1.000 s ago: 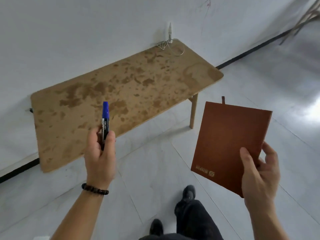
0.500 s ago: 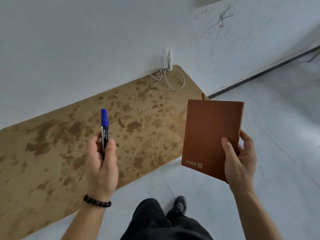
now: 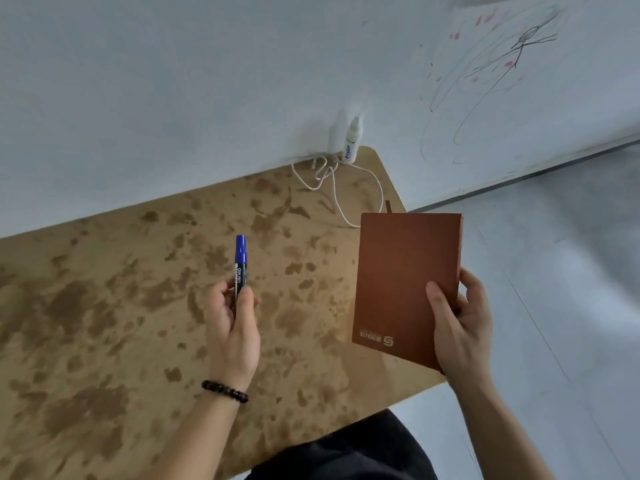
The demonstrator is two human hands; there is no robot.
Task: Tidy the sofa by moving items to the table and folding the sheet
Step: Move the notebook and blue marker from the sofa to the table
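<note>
My left hand grips a blue-capped marker upright, cap pointing away from me, above the middle of the stained wooden table. My right hand holds a brown notebook by its lower right corner, cover facing up, over the table's right end. A brown ribbon sticks out of the notebook's far edge. Neither item touches the tabletop. The sofa and the sheet are out of view.
A small white bottle stands at the table's far right corner against the white wall. A white cable loops across the tabletop beside it. Scribbles mark the wall at the upper right. Grey tiled floor lies to the right.
I have walked up to the table, which now fills the lower left of the view. Both hands with the marker and the notebook are now over its top.
</note>
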